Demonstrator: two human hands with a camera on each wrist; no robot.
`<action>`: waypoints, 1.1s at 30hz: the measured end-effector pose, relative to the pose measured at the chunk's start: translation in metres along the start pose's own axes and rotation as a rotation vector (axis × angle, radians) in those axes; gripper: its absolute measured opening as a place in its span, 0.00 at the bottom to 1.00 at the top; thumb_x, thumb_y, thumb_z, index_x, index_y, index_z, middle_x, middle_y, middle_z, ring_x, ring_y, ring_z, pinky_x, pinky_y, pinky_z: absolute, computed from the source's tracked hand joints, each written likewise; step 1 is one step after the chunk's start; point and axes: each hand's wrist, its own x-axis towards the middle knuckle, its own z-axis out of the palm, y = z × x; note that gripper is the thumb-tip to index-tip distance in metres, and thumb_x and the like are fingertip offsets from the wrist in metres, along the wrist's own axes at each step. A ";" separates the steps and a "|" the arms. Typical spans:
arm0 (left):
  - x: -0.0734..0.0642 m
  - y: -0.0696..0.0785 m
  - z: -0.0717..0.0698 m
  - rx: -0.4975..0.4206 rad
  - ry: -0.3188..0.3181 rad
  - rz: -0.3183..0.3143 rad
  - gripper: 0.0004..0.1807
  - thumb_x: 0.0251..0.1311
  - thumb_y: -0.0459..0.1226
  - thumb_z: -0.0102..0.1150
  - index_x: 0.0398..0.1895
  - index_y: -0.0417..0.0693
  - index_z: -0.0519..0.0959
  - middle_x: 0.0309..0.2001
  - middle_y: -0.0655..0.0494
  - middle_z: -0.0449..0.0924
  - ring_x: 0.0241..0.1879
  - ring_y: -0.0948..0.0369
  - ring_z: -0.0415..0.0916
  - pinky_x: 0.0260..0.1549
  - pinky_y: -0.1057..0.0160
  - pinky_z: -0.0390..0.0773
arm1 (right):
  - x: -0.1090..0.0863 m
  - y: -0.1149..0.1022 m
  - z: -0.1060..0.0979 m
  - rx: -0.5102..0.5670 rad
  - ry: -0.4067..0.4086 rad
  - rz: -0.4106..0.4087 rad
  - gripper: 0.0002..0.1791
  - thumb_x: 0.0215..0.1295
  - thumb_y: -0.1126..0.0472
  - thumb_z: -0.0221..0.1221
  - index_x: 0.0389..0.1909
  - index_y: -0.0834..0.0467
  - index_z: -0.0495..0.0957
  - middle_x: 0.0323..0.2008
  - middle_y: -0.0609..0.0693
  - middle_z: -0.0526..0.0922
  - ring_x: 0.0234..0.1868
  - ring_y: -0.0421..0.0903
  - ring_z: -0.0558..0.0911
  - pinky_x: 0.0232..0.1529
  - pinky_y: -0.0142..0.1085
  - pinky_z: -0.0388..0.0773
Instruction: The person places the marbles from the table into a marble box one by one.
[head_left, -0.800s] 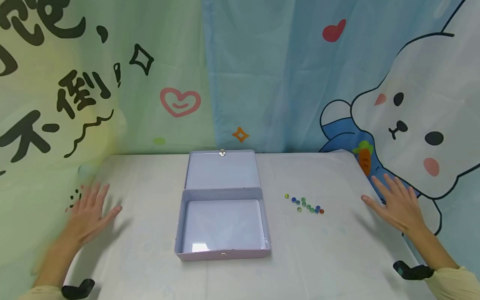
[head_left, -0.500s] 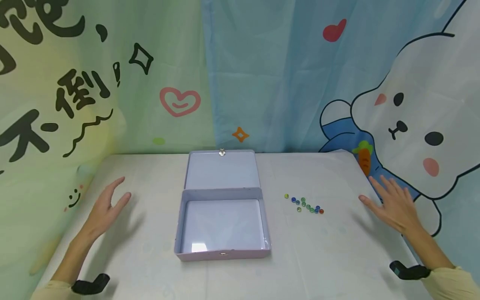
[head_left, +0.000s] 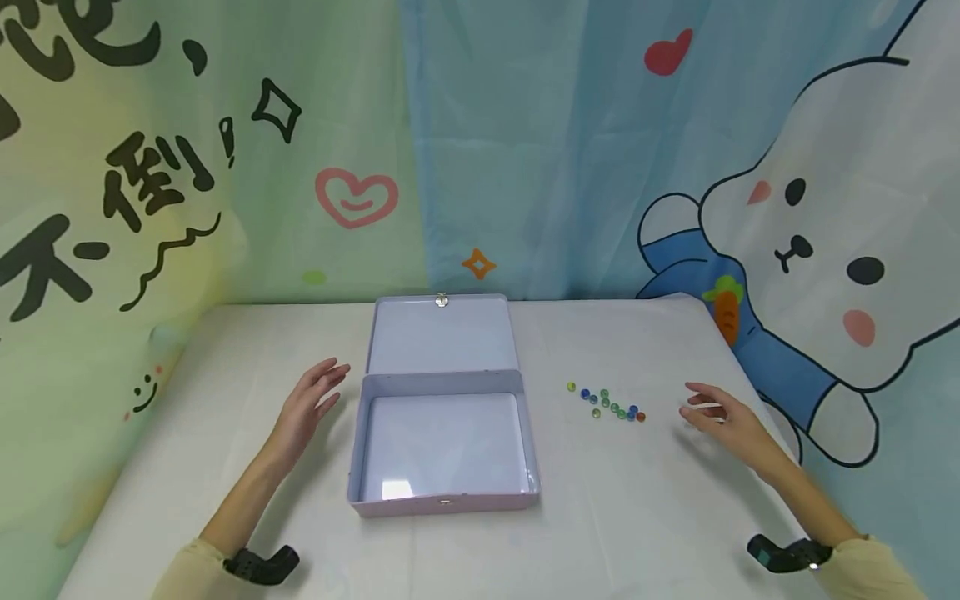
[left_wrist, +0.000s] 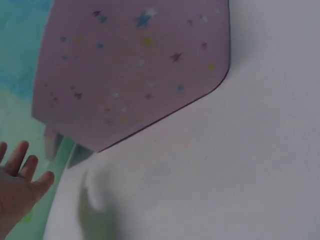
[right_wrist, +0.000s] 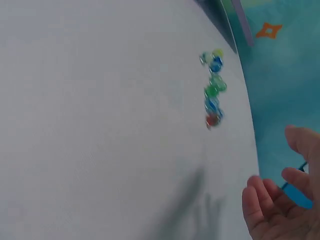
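A pale lilac metal box [head_left: 446,505] stands in the middle of the white table with its hinged lid [head_left: 444,337] laid back. Its inside holds nothing. In the left wrist view, small coloured stars dot the outer side of the box [left_wrist: 145,65]. My left hand [head_left: 306,412] hovers just left of the box, fingers relaxed and holding nothing. To the right of the box lies a loose row of glass marbles [head_left: 615,407], green, blue, yellow and one reddish. My right hand [head_left: 729,423] is in the air to their right, fingers loosely bent around nothing.
A white cloth [head_left: 637,517] covers the table. Behind it hangs a printed curtain [head_left: 525,167] with a cartoon rabbit, hearts and writing. A small metal clasp [head_left: 442,300] sits on the lid's far edge. Black wrist cameras [head_left: 262,567] are strapped at both sleeves.
My left hand has come in from the table's left edge to near the box. The right hand has moved left toward the marbles, its fingers bending. Box and marbles stay put.
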 end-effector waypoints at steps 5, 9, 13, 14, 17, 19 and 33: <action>0.006 -0.012 0.010 -0.109 -0.031 -0.082 0.29 0.77 0.44 0.28 0.73 0.38 0.44 0.64 0.63 0.63 0.66 0.69 0.60 0.61 0.72 0.64 | -0.004 -0.014 0.017 0.092 -0.098 0.024 0.33 0.69 0.47 0.55 0.68 0.63 0.63 0.52 0.63 0.75 0.41 0.36 0.79 0.41 0.28 0.79; 0.010 -0.019 0.012 -0.102 -0.078 -0.108 0.32 0.77 0.45 0.28 0.75 0.39 0.37 0.71 0.50 0.52 0.66 0.67 0.56 0.60 0.74 0.65 | -0.002 -0.021 0.027 0.078 -0.113 0.015 0.31 0.69 0.49 0.56 0.67 0.60 0.65 0.51 0.61 0.76 0.41 0.35 0.78 0.40 0.28 0.78; 0.012 -0.025 0.011 -0.081 -0.108 -0.110 0.31 0.76 0.47 0.29 0.75 0.44 0.40 0.73 0.46 0.46 0.66 0.68 0.56 0.58 0.76 0.65 | 0.001 -0.024 0.035 0.054 -0.092 -0.022 0.27 0.68 0.52 0.58 0.64 0.60 0.68 0.52 0.62 0.76 0.45 0.47 0.79 0.39 0.29 0.78; 0.012 -0.027 0.011 -0.080 -0.110 -0.105 0.30 0.76 0.46 0.29 0.74 0.44 0.41 0.72 0.48 0.49 0.66 0.69 0.56 0.58 0.77 0.65 | 0.001 -0.024 0.037 0.048 -0.088 -0.034 0.27 0.68 0.53 0.58 0.63 0.61 0.69 0.52 0.63 0.76 0.46 0.50 0.79 0.38 0.29 0.78; 0.013 -0.032 0.012 -0.099 -0.104 -0.088 0.27 0.77 0.42 0.31 0.72 0.40 0.47 0.66 0.58 0.59 0.64 0.72 0.62 0.59 0.77 0.64 | 0.002 -0.024 0.043 0.019 -0.071 -0.073 0.24 0.67 0.56 0.59 0.61 0.63 0.71 0.52 0.64 0.77 0.47 0.54 0.79 0.39 0.27 0.76; 0.014 -0.035 0.013 -0.090 -0.089 -0.085 0.26 0.76 0.40 0.34 0.71 0.37 0.49 0.63 0.63 0.63 0.62 0.74 0.64 0.60 0.77 0.64 | 0.003 -0.025 0.047 0.002 -0.061 -0.096 0.23 0.66 0.58 0.60 0.59 0.63 0.73 0.51 0.64 0.78 0.47 0.55 0.79 0.40 0.26 0.75; 0.017 -0.039 0.019 0.041 -0.079 -0.147 0.26 0.75 0.42 0.34 0.74 0.51 0.51 0.70 0.44 0.54 0.63 0.60 0.62 0.59 0.71 0.60 | 0.007 -0.023 0.057 -0.063 -0.011 -0.116 0.19 0.64 0.63 0.61 0.55 0.64 0.76 0.47 0.61 0.80 0.43 0.51 0.79 0.39 0.27 0.75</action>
